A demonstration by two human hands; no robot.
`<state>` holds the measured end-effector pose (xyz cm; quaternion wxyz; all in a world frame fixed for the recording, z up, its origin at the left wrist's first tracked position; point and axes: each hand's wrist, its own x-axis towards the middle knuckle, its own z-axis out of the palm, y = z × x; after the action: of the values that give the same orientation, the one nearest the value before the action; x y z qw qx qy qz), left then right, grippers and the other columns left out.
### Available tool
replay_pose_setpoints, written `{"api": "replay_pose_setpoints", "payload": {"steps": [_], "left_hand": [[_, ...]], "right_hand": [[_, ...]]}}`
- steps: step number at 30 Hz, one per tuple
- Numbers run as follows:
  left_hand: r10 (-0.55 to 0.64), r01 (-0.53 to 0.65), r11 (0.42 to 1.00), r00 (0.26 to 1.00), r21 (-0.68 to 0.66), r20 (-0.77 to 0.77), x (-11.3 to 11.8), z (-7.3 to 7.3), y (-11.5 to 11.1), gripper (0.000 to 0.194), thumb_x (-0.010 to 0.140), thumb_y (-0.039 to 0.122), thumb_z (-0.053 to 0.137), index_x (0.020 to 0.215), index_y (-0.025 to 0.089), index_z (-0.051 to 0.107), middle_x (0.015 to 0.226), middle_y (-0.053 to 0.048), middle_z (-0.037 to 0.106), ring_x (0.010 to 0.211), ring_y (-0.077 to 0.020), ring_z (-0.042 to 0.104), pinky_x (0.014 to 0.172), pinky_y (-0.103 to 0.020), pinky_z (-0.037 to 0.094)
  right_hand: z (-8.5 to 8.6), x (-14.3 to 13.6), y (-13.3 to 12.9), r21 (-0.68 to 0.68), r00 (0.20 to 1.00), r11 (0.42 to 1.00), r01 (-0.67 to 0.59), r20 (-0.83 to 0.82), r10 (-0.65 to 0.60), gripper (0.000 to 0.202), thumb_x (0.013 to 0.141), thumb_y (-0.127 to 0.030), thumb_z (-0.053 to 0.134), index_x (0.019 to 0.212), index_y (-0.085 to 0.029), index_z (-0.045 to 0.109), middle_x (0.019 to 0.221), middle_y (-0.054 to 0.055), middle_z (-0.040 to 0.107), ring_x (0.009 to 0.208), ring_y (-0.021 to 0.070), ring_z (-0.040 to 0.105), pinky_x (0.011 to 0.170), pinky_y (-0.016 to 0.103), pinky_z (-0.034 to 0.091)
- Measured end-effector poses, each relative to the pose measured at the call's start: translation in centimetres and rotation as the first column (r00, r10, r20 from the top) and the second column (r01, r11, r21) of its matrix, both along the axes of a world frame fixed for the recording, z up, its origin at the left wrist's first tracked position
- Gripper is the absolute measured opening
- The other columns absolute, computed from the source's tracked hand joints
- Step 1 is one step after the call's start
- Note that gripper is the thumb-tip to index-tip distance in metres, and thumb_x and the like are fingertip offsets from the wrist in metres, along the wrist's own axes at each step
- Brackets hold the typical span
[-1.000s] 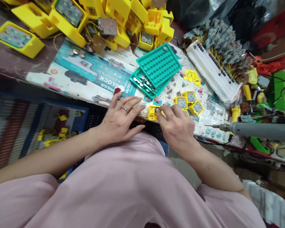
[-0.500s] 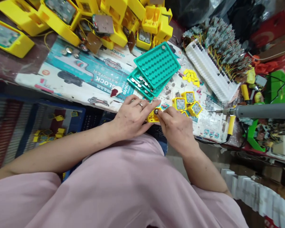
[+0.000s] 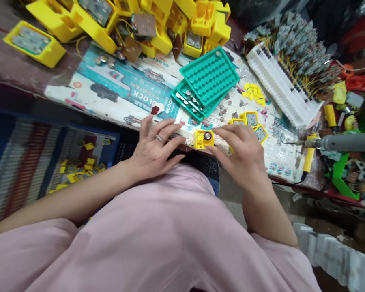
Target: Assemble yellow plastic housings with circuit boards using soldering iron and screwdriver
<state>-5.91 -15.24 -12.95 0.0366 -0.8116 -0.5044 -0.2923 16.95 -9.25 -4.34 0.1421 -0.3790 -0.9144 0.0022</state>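
Observation:
A small yellow plastic housing (image 3: 200, 140) lies at the table's near edge, its open side up. A round silvery part (image 3: 207, 136), like a button cell or tiny speaker, sits inside it, and thin wires stick out at its sides. To the left, my left hand (image 3: 158, 144) is spread with nothing in it, apart from the housing. My right hand (image 3: 239, 150) is just right of the housing, thumb and fingers apart and holding nothing; whether a fingertip touches the housing I cannot tell. Behind that hand stand several yellow housings (image 3: 251, 119) with circuit boards in them.
Stacked green trays (image 3: 209, 75) hold round metal cells. Larger yellow housings (image 3: 161, 38) are heaped at the back. A soldering iron (image 3: 337, 142) points in from the right, near a white foam rack (image 3: 280, 87). A blue crate (image 3: 114, 148) stands below the table at left.
Both hands have come away from the small yellow housing, the left one leftward and the right one rightward, and their fingers have opened. The view has shifted slightly.

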Motion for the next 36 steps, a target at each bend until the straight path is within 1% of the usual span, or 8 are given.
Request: {"api": "replay_pose_setpoints", "payload": {"steps": [3,6,11,16,19,23,28,36], "left_hand": [[-0.028,0.028,0.999,1.0,0.024,0.004,0.3,0.9,0.7,0.016,0.094,0.036,0.057,0.094,0.022,0.063,0.131,-0.007,0.066,0.126,-0.028,0.057,0.11,-0.055,0.037],[-0.094,0.102,0.979,0.994,-0.178,0.052,0.3,3.0,1.8,0.019,0.095,0.033,0.053,0.091,0.019,0.065,0.106,-0.006,0.075,0.103,-0.0249,0.068,0.088,-0.041,0.05],[-0.001,0.187,0.798,0.951,-0.573,0.308,0.3,6.8,4.0,0.029,0.088,0.03,0.057,0.114,0.018,0.061,0.073,0.003,0.073,0.065,-0.0157,0.068,0.063,-0.026,0.047],[0.0,0.46,0.674,0.783,-0.579,0.622,0.8,7.3,5.7,0.026,0.093,0.028,0.046,0.111,0.019,0.062,0.071,0.003,0.072,0.06,-0.0133,0.066,0.058,-0.025,0.05],[0.0,0.388,0.789,0.775,-0.476,0.632,1.1,6.2,5.1,0.032,0.097,0.027,0.041,0.122,0.017,0.059,0.094,-0.004,0.075,0.075,-0.0147,0.069,0.067,-0.028,0.055],[-0.05,0.15,0.966,0.908,-0.211,0.416,2.6,4.0,3.4,0.042,0.092,0.032,0.056,0.13,0.014,0.057,0.128,-0.015,0.065,0.117,-0.0257,0.061,0.099,-0.043,0.052],[-0.159,0.187,0.976,0.963,-0.11,0.219,4.6,2.5,4.0,0.058,0.09,0.035,0.06,0.141,0.01,0.047,0.136,-0.02,0.061,0.128,-0.0319,0.056,0.105,-0.048,0.046],[-0.342,0.351,0.935,0.93,-0.043,0.135,3.0,2.4,6.0,0.023,0.094,0.027,0.058,0.112,0.014,0.065,0.128,-0.015,0.067,0.118,-0.026,0.065,0.098,-0.042,0.055]], "right_hand": [[-0.8,0.2,0.3,-0.133,0.995,0.986,-0.102,-0.013,0.101,0.051,0.093,-0.037,0.063,0.138,-0.015,0.054,0.133,0.014,0.065,0.123,0.0273,0.059,0.104,0.042,0.047],[-1.5,0.1,0.3,-0.135,0.999,0.99,-0.039,-0.009,0.038,0.044,0.095,-0.031,0.059,0.137,-0.017,0.054,0.13,0.013,0.066,0.119,0.0269,0.061,0.103,0.044,0.049],[-0.7,-1.2,-1.2,-0.053,0.983,0.996,-0.076,-0.172,0.066,0.053,0.089,-0.038,0.068,0.136,-0.018,0.051,0.13,0.016,0.062,0.121,0.0278,0.059,0.101,0.044,0.053],[-0.4,-2.4,-2.2,-0.111,0.945,0.986,-0.123,-0.318,0.082,0.019,0.096,-0.025,0.056,0.115,-0.024,0.058,0.112,0.008,0.068,0.103,0.0169,0.067,0.082,0.029,0.06],[-1.2,-1.2,-1.5,-0.253,0.861,0.966,-0.059,-0.502,-0.079,0.028,0.094,-0.023,0.058,0.121,-0.025,0.053,0.106,0.004,0.068,0.089,0.0131,0.069,0.075,0.026,0.061],[-2.0,1.2,-0.2,-0.501,0.694,0.865,-0.024,-0.632,-0.346,0.032,0.088,-0.028,0.063,0.119,-0.027,0.053,0.096,0.0,0.068,0.081,0.0112,0.068,0.067,0.023,0.058],[-1.3,2.3,0.4,-0.62,0.679,0.753,-0.218,-0.651,-0.339,0.03,0.088,-0.028,0.065,0.116,-0.026,0.056,0.094,0.0,0.068,0.088,0.012,0.068,0.065,0.022,0.058],[-2.3,2.9,1.1,-0.704,0.658,0.666,-0.246,-0.626,-0.419,0.035,0.086,-0.047,0.069,0.112,-0.026,0.059,0.097,0.001,0.067,0.087,0.0135,0.067,0.066,0.025,0.061]]}}
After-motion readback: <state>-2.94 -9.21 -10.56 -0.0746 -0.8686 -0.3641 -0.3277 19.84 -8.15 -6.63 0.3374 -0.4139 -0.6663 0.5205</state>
